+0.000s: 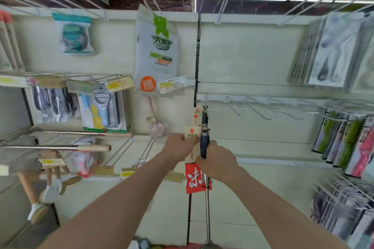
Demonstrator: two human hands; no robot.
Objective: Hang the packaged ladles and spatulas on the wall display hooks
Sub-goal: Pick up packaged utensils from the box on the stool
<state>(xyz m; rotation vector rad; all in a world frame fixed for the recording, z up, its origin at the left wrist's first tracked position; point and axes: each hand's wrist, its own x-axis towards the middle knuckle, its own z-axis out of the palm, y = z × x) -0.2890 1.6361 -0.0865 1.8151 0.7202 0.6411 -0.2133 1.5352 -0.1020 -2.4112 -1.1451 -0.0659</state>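
1. Two bare forearms point(121, 198) come up from the lower edge and meet near the middle of the view.
2. The left hand point(178, 145) pinches the cream card label point(192, 132) of a packaged utensil point(207, 204) between the thumb and curled fingers.
3. The right hand point(219, 160), just beside the left one, is closed around the dark handle point(204, 141) of the same utensil.
4. The utensil stands upright in front of the wall. Its steel shaft runs down below the right hand to the lower edge, where the head is cut off, so I cannot tell if it is a ladle or a spatula. A red label point(195, 180) with a white character hangs at the shaft under the hands.
5. The top end of the handle reaches a wire hook point(206, 108) on the wall rail. Whether it already sits on the hook is not clear.
6. To the right, a row of wire hooks point(253, 107) sticks out from the same rail.
7. To the left hang a pink spatula point(155, 125), packaged peelers point(103, 111) and long wooden-handled tools point(91, 147). Above them is a grey package point(156, 50) with a green tag.
8. At the far right hang colourful packs point(344, 143).
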